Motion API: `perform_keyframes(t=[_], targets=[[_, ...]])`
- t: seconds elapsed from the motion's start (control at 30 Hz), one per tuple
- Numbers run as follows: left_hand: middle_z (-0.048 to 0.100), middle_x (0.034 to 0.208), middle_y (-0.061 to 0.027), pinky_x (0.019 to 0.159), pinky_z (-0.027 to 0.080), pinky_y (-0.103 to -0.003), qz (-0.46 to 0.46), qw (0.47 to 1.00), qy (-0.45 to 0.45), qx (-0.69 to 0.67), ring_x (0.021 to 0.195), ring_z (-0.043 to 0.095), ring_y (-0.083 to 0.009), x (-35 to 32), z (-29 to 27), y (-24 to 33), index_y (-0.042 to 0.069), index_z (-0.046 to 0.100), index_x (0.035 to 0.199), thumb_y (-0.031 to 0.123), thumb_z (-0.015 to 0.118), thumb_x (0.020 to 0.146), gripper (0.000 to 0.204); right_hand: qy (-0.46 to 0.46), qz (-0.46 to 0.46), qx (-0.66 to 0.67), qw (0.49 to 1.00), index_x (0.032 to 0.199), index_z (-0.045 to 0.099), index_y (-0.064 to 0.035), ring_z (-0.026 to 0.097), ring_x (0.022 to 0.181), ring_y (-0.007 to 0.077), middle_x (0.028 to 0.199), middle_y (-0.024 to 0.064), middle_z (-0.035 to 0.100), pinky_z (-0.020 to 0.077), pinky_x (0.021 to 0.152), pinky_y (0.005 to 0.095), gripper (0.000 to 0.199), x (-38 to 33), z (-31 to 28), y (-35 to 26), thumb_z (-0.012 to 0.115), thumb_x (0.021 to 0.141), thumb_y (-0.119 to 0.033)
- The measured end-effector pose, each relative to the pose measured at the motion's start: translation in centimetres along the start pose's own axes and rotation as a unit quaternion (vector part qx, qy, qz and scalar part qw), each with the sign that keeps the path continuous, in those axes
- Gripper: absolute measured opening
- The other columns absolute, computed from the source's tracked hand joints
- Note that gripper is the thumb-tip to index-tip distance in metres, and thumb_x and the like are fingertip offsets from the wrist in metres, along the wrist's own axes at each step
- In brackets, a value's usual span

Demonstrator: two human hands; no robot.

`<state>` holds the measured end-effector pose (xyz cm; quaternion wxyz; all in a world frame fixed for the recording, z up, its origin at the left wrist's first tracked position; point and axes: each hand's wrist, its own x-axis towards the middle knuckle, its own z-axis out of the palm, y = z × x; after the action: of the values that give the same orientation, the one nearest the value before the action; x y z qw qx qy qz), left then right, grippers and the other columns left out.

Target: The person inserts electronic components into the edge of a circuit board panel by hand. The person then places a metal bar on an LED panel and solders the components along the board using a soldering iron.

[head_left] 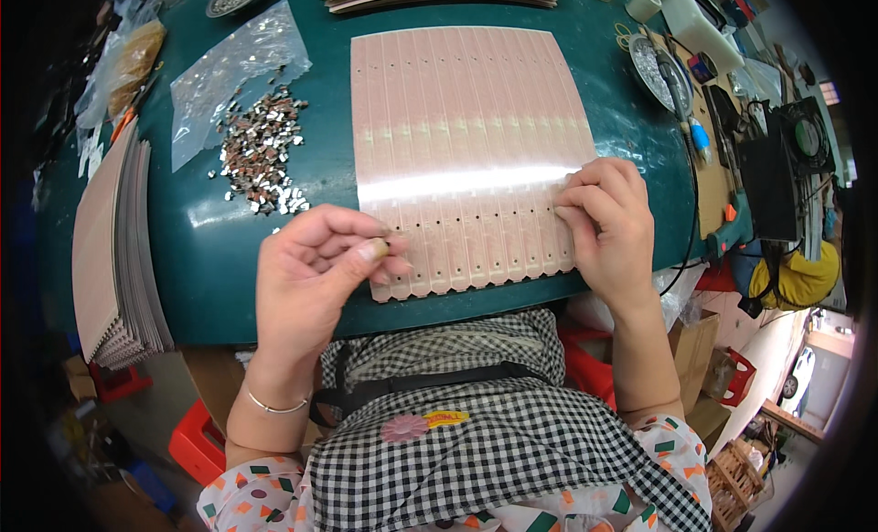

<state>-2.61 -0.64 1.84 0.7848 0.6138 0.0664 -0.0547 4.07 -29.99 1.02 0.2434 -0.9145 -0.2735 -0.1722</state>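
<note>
Left grip [315,257] has thumb and fingertips pinched almost together over the near left corner of the pink panel [466,102], though I cannot tell whether they hold a small piece, and my right grip [615,225] is nearly closed at its right edge, hold unclear. Light, steady pressure on the right while the left lines up with the dark holes [457,219] should serve best, I judge. With the panel lying on the green desk [210,285], its toothed edge [476,283] near the front rim, I have more room leftward, toward the metal-piece pile [261,148], than toward me.
</note>
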Motion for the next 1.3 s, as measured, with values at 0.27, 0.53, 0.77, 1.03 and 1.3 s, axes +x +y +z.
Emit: perform_keyframes(t=[0.27, 0.53, 0.77, 1.03, 1.3], targets=[[0.068, 0.094, -0.0114, 0.068, 0.053, -0.029, -0.117, 0.969, -0.059, -0.211, 0.075, 0.062, -0.0172, 0.0, 2.4, -0.7, 0.0, 0.066, 0.097, 0.001, 0.072, 0.088, 0.011, 0.031, 0.005, 0.209, 0.977, 0.088, 0.07, -0.0036, 0.063, 0.086, 0.0274, 0.089, 0.0078, 0.066, 0.0509, 0.075, 0.0343, 0.024, 1.4, -0.7, -5.2, 0.077, 0.067, 0.005], [0.069, 0.094, -0.0095, 0.073, 0.053, -0.027, -0.182, 0.947, -0.116, -0.239, 0.08, 0.063, -0.0148, -0.6, 3.7, -0.8, -0.004, 0.069, 0.102, 0.003, 0.072, 0.09, 0.014, 0.023, -0.091, 0.279, 0.956, 0.082, 0.067, -0.0012, 0.061, 0.081, 0.0279, 0.083, 0.0091, 0.064, 0.0499, 0.072, 0.0361, 0.019, 2.1, 0.3, -7.4, 0.076, 0.066, 0.004], [0.067, 0.093, -0.0086, 0.081, 0.049, -0.038, 0.269, 0.732, 0.113, 0.616, 0.091, 0.062, -0.0274, 2.5, -3.7, 1.3, 0.006, 0.075, 0.093, 0.002, 0.08, 0.071, 0.023, -0.026, -0.003, 0.157, 0.987, 0.079, 0.06, -0.0004, 0.059, 0.093, 0.0289, 0.093, 0.0111, 0.062, 0.0473, 0.081, 0.037, 0.014, 2.1, -1.8, -1.5, 0.069, 0.069, 0.001], [0.066, 0.094, -0.0047, 0.086, 0.042, -0.038, 0.183, 0.741, 0.1, 0.638, 0.097, 0.059, -0.0255, 2.9, -5.6, 0.4, 0.005, 0.071, 0.086, 0.008, 0.08, 0.072, 0.017, -0.07, 0.034, 0.122, 0.989, 0.079, 0.061, -0.0008, 0.059, 0.095, 0.0278, 0.093, 0.0089, 0.061, 0.0484, 0.08, 0.0357, 0.015, 1.5, -0.4, -0.5, 0.069, 0.069, 0.007], [0.066, 0.084, -0.0088, 0.073, 0.05, -0.033, 0.24, 0.77, 0.129, 0.577, 0.078, 0.062, -0.0229, 2.5, -5.4, -0.2, 0.0, 0.069, 0.089, -0.003, 0.077, 0.075, 0.018, -0.071, 0.028, 0.104, 0.992, 0.078, 0.061, -0.0005, 0.059, 0.094, 0.0299, 0.093, 0.0097, 0.061, 0.0491, 0.081, 0.0382, 0.015, 0.8, -0.5, -0.4, 0.071, 0.068, 0.005]])
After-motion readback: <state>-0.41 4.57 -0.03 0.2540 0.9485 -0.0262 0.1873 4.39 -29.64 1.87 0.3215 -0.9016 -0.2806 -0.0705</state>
